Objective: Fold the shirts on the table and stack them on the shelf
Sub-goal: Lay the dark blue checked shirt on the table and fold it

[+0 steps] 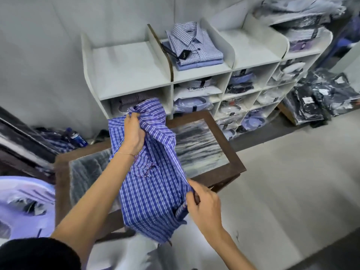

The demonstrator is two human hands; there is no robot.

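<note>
Evidently light and limp, the blue checked shirt [152, 184] sags crumpled between the left hand [134, 133], gripping its top, and the right hand [204, 205], pinching a side edge; shoulder seams would likely hold better.

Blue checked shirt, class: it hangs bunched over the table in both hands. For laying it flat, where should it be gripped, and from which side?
Probably at the two shoulder seams beside the collar, from above. The blue checked shirt hangs crumpled, the left hand gripping its top and the right hand pinching a lower edge.
</note>
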